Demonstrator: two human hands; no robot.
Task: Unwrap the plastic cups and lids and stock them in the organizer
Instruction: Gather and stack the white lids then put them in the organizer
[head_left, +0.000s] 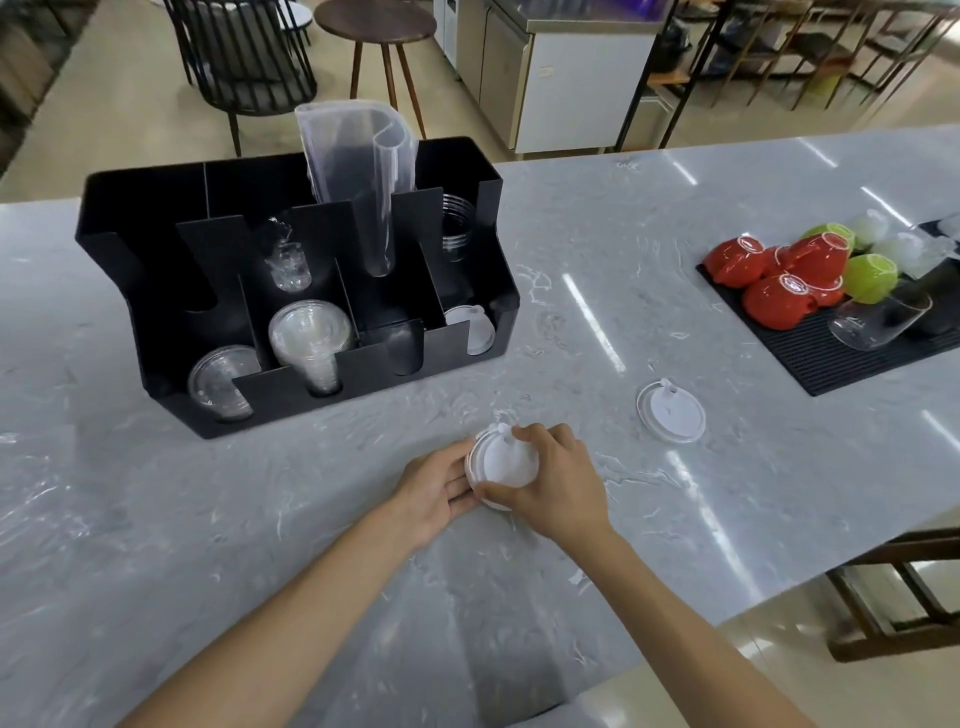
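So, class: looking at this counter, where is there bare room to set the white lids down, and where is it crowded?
Bare marble lies left of the left hand, in front of the black organizer, and between the loose white lid and the organizer. The far right is crowded: the black mat carries red and green cups and a glass.

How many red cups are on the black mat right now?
3 red cups, all upturned on the black ribbed mat: one at the left, one further back by the green cups, one nearest. More red behind them could be a partly hidden fourth.
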